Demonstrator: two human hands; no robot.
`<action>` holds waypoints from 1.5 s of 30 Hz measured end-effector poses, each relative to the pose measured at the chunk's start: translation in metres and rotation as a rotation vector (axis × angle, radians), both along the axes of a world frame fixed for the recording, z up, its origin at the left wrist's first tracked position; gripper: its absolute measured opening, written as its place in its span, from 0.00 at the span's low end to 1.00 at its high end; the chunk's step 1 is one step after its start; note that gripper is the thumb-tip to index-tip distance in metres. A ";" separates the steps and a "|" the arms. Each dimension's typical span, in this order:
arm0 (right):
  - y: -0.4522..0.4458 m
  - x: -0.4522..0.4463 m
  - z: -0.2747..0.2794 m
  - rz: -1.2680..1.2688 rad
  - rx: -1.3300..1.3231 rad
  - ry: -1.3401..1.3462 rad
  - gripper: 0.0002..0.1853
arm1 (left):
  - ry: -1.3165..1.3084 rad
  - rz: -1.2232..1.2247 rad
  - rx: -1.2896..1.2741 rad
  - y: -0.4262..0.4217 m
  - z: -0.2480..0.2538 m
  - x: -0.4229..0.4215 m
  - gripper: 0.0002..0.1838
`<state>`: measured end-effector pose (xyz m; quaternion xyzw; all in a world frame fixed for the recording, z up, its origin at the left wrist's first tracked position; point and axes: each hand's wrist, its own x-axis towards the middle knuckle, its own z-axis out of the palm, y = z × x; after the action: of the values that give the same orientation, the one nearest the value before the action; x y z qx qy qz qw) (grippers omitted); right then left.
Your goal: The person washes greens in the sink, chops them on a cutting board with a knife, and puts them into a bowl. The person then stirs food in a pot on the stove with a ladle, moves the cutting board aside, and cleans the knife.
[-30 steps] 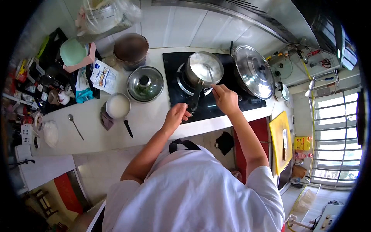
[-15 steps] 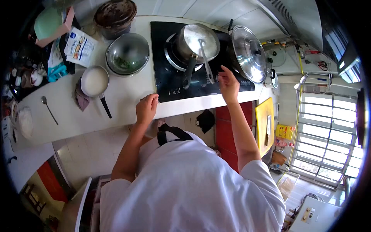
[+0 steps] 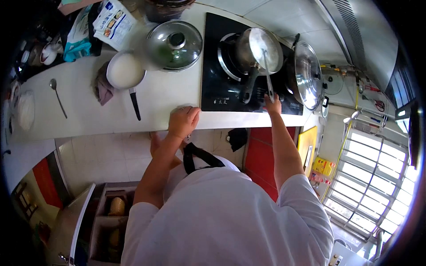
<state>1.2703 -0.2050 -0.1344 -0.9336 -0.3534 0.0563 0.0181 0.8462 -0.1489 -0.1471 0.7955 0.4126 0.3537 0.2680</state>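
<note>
My right hand (image 3: 272, 105) is at the front of the black cooktop (image 3: 215, 82), by its control panel. Its fingers are apart on either side of the end of a long-handled utensil (image 3: 268, 82); whether they touch the handle is unclear. The utensil leans in a metal saucepan (image 3: 242, 51) with pale, cloudy contents, standing on the left burner. My left hand (image 3: 184, 122) rests on the counter's front edge, fingers loosely curled and nothing visible in them. A small pan of white liquid (image 3: 126, 71) sits to its left, partly on a cloth (image 3: 103, 88).
A glass-lidded bowl (image 3: 188, 44) stands left of the cooktop, with packets (image 3: 114, 24) behind. A large lidded pot (image 3: 309, 75) is on the right burner. A spoon (image 3: 57, 95) lies on the far-left counter. Below, a drawer (image 3: 100, 219) stands open.
My right hand has lowered from above the cooktop front to beside the utensil's handle end. My left hand stays on the counter edge. The view has shifted, bringing more of the open drawer into sight.
</note>
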 end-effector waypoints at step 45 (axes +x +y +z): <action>0.006 -0.032 0.047 0.172 0.061 -0.019 0.30 | 0.085 -0.007 -0.022 -0.004 -0.005 -0.004 0.04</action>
<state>1.2385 -0.1990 -0.0870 -0.8993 -0.4340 0.0380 0.0381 0.8424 -0.1528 -0.1520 0.8082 0.4249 0.3139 0.2602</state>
